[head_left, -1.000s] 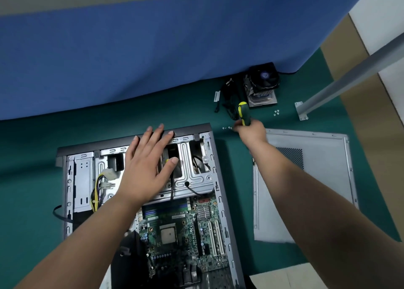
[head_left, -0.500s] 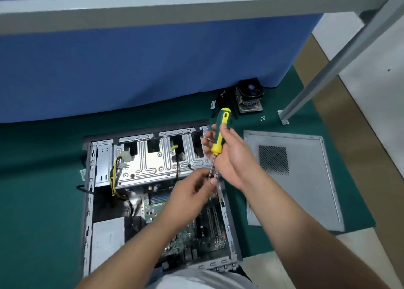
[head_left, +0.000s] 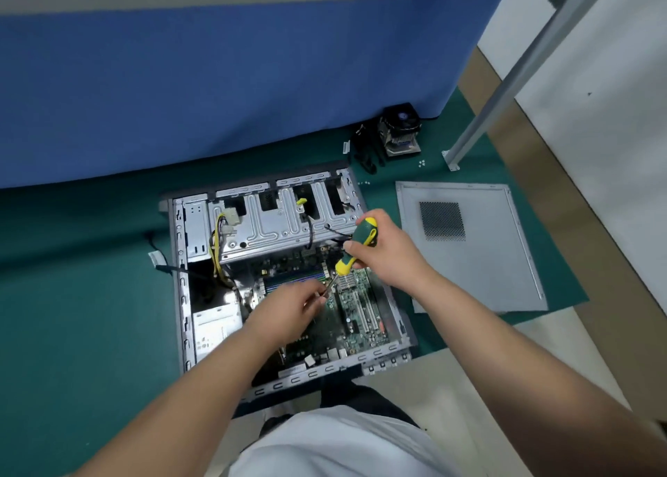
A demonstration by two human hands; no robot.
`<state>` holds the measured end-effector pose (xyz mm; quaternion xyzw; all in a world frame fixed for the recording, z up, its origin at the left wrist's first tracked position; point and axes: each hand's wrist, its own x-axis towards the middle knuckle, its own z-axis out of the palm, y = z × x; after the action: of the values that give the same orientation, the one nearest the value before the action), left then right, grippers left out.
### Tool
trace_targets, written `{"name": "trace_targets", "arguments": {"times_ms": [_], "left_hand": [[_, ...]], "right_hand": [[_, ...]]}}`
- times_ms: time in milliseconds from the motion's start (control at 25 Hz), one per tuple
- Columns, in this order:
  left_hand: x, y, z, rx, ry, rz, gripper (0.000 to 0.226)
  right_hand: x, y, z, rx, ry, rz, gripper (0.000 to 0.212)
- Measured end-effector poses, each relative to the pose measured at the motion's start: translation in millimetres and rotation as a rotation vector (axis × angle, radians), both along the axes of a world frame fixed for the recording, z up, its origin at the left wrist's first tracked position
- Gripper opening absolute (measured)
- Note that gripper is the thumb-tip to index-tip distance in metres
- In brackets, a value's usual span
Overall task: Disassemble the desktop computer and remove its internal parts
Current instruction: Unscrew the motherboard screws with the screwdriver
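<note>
Screwdriver brought from the mat down into the open case, both hands now on it

A second ago the right hand [head_left: 384, 252] fetched the screwdriver [head_left: 355, 247] beside the removed cooler [head_left: 399, 132] while the left lay flat on the drive cage [head_left: 281, 224]; now the right wraps the handle and the left hand [head_left: 288, 305] pinches the shaft, steering the tip onto the motherboard [head_left: 355, 308] inside the computer case [head_left: 182, 296] on the green mat [head_left: 79, 296]; side panel [head_left: 469, 252] lies apart; likely a board screw comes next.
</note>
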<state>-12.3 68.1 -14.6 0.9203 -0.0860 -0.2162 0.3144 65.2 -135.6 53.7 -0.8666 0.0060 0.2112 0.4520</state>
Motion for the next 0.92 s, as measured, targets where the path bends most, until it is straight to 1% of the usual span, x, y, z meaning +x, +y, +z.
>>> {"name": "trace_targets", "arguments": {"times_ms": [80,160,200,240,360,440,680,920], "left_hand": [[-4.0,9.9,-5.1,0.134,-0.190,-0.011,0.026],[-7.1,26.4,-5.6,0.220,-0.385,0.025,0.033],[-7.9,36.2,-5.6,0.252,-0.441,0.062,0.038],[-8.8,45.7,-5.5,0.284,-0.457,0.108,0.043],[-10.8,68.6,-12.9,0.389,-0.391,0.209,0.059],[-15.0,73.6,-18.6,0.426,-0.332,0.227,0.066],[-17.1,69.9,-24.7,0.499,-0.338,0.275,0.074],[-17.6,70.7,-27.5,0.474,-0.345,0.290,0.076]], "right_hand": [[-8.9,-1.6,-0.4,-0.111,-0.093,0.085,0.034],[-17.0,-10.6,-0.5,-0.157,-0.181,0.170,0.035],[-21.3,-16.5,-1.0,-0.157,-0.205,0.227,0.035],[-25.7,-22.2,-2.4,-0.167,-0.218,0.291,0.035],[-37.0,-38.5,-12.6,-0.267,-0.241,0.448,0.037],[-42.1,-50.2,-22.5,-0.328,-0.284,0.478,0.038],[-49.0,-69.8,-50.5,-0.371,-0.300,0.560,0.041],[-48.9,-72.3,-59.7,-0.411,-0.351,0.616,0.045]]}}
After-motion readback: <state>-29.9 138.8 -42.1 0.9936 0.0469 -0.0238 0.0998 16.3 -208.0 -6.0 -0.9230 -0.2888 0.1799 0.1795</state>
